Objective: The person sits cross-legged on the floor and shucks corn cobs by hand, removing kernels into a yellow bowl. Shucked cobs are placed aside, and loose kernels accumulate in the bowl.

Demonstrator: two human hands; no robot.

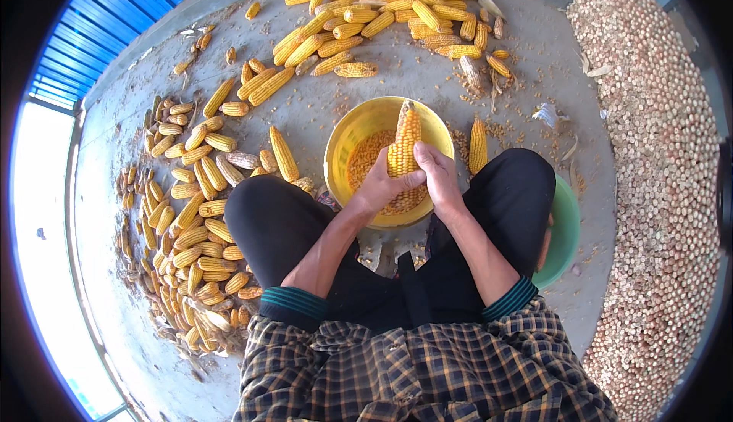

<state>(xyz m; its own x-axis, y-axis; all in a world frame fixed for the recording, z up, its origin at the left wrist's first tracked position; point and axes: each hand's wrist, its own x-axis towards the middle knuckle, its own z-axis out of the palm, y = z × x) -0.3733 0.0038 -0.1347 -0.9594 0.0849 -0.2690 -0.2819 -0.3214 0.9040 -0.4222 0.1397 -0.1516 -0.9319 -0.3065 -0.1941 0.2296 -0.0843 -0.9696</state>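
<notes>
An ear of yellow corn (pixel 405 141) is held upright over a yellow bucket (pixel 339 136) between my knees. My left hand (pixel 385 180) wraps the lower part of the ear from the left. From the right, my right hand (pixel 438 173) grips the same ear, its thumb against the kernels. Kernels are bared from a patch near the ear's brownish tip. Loose corn kernels (pixel 366 156) lie in the bucket. Another ear of corn (pixel 478 147) rests on the floor by my right knee, and one more ear (pixel 283 153) lies near my left knee.
Piles of corn ears lie at the left (pixel 194 250) and beyond the bucket (pixel 366 15). A green basin (pixel 564 244) holding reddish things stands beside my right thigh. A long heap of what look like bare corncobs (pixel 658 193) fills the right. Kernels and husks litter the concrete floor (pixel 303 98).
</notes>
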